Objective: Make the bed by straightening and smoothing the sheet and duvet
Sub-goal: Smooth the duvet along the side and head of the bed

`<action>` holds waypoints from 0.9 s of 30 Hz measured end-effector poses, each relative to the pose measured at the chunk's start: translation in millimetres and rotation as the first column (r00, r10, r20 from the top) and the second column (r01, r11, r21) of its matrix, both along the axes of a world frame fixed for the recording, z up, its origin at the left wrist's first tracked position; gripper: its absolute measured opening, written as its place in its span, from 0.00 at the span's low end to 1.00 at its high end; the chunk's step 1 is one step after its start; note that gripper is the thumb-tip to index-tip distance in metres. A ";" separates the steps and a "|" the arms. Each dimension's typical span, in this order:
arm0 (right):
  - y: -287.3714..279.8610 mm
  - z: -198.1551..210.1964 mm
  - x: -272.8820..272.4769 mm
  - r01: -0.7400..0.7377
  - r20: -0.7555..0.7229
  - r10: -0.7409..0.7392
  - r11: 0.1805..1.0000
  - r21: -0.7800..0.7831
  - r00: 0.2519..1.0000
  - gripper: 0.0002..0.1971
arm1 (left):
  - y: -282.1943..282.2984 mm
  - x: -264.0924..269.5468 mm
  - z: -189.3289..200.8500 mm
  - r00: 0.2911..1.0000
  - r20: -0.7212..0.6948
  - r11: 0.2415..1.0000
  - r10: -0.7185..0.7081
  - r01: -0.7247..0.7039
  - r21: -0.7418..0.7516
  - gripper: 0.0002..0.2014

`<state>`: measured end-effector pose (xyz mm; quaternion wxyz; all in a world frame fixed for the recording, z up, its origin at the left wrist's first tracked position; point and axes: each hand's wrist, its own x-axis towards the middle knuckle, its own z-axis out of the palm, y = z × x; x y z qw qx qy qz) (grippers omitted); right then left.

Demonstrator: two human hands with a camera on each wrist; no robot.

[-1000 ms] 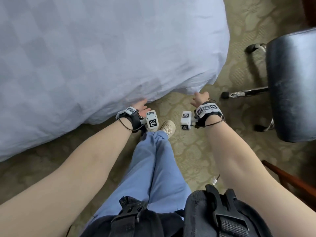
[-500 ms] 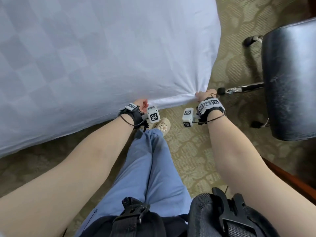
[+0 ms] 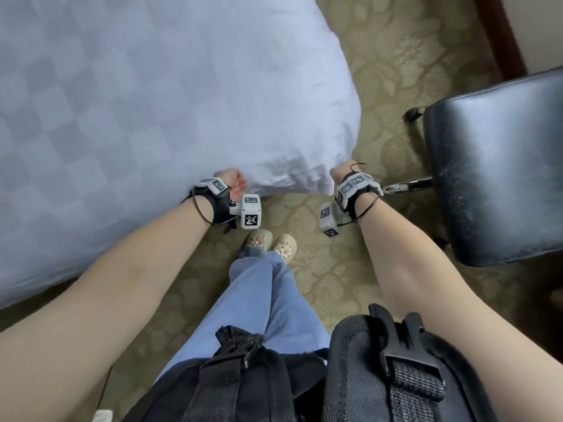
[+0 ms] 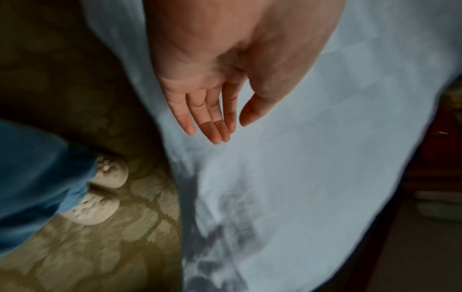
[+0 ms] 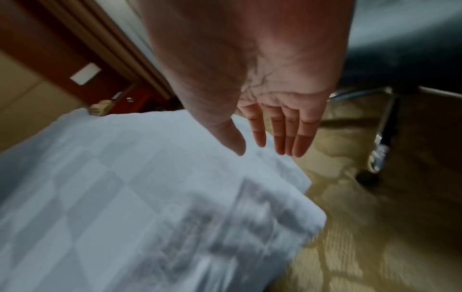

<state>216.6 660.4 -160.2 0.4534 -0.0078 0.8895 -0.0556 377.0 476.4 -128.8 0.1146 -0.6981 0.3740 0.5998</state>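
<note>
White duvet [image 3: 152, 117] hangs; hands [image 4: 212, 94] empty, fingers straight.

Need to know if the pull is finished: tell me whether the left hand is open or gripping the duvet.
Open. The left hand shows straight fingers over the duvet, holding nothing.

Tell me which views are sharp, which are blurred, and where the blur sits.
Head view: sharp, evenly lit, wide-angle bending at the edges; duvet checks are crisp. Left wrist view: left hand fairly clear, the duvet's lower part and the carpet smeared. Right wrist view: right hand clear, duvet corner streaked.
</note>
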 end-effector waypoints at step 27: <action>-238.2 228.0 -237.1 -0.707 -0.450 0.579 0.682 -0.189 0.679 0.27 | -177.3 -133.7 188.3 0.989 0.104 0.773 -0.109 0.150 -0.616 0.28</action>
